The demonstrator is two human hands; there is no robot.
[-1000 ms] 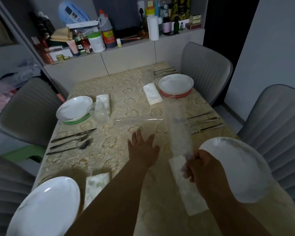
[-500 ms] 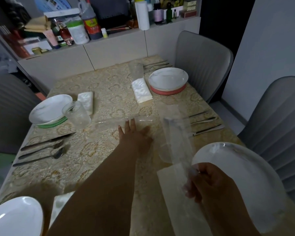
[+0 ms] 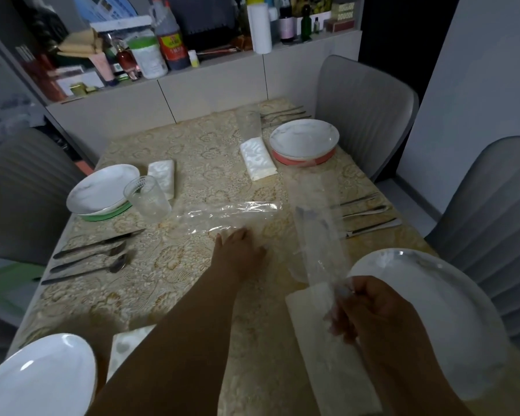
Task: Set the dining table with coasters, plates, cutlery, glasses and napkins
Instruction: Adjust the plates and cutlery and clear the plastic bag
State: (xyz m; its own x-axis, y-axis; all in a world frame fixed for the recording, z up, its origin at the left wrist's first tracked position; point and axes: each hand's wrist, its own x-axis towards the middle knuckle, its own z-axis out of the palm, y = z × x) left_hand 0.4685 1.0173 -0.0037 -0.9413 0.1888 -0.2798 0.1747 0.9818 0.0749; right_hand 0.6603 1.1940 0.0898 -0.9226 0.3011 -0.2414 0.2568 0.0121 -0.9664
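My right hand (image 3: 370,310) is closed on the lower end of a clear plastic sleeve (image 3: 318,235), which stands tilted over the near right napkin (image 3: 309,346). Behind the sleeve a clear glass (image 3: 296,270) is faintly visible beside the near right plate (image 3: 424,310). My left hand (image 3: 240,249) lies flat with fingers apart, its tips at the edge of a second clear plastic wrapper (image 3: 228,214) lying mid-table. Holding nothing, it rests on the gold patterned tablecloth (image 3: 162,295).
Far left: a plate (image 3: 99,187) on a green coaster (image 3: 108,217), glass (image 3: 148,198), napkin (image 3: 163,175), cutlery (image 3: 93,256). Far right: a plate (image 3: 303,139) on a red coaster (image 3: 300,160), napkin (image 3: 258,159), glass (image 3: 249,123). Cutlery (image 3: 368,214) lies right. Grey chairs surround the table.
My left hand has slid forward to the edge of the wrapper on the table. My right hand has drawn the sleeve nearer and to the right.
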